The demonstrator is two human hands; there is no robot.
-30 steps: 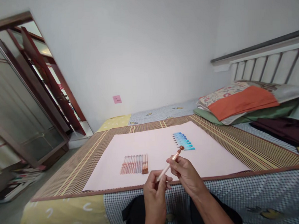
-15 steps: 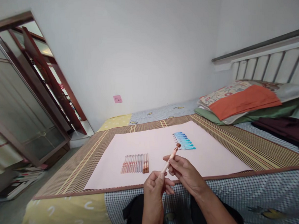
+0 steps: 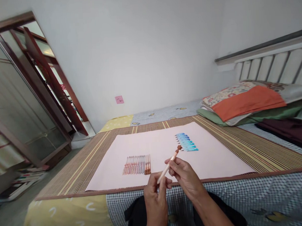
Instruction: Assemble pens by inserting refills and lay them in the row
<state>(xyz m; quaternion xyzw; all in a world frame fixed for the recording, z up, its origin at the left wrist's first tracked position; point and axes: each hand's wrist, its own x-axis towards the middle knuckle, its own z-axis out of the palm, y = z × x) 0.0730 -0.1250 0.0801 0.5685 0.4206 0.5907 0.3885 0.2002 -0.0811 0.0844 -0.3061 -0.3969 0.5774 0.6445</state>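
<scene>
Both my hands hold one pale orange pen (image 3: 169,163) with a brown figure on its top end, tilted up to the right over the near edge of a pink paper sheet (image 3: 157,149). My left hand (image 3: 156,196) pinches its lower end. My right hand (image 3: 183,176) grips the barrel higher up. On the sheet lie a row of several orange and pink pens (image 3: 137,164) to the left and a row of several blue caps (image 3: 186,142) to the right.
The sheet lies on a striped bamboo mat (image 3: 247,145) spread over a bed with a checked cover (image 3: 257,195). Folded bedding and a pillow (image 3: 243,102) sit at the right by the headboard (image 3: 266,61). An open door (image 3: 47,81) and stacked books (image 3: 21,182) are at the left.
The pen and both hands have shifted slightly left and nearer to me; my left hand has slid back onto the pen's lower end.
</scene>
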